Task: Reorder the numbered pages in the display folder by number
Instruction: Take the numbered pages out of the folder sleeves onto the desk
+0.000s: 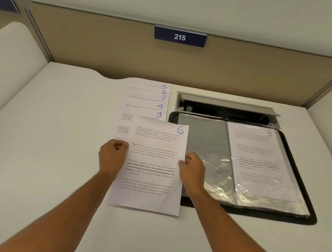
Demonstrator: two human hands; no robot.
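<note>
Five pages (146,100) lie fanned at 12 o'clock; both hands (113,155) pinch page 6 (152,165); page 3 (258,157) remains in the folder (299,182) at 3 o'clock; sorting seems unfinished.

White pages (146,103) carry blue handwritten numbers; the display folder (303,183) is black-edged with silvery sleeves; at 12 o'clock, a navy plate (180,36) reads 215 in white
</note>
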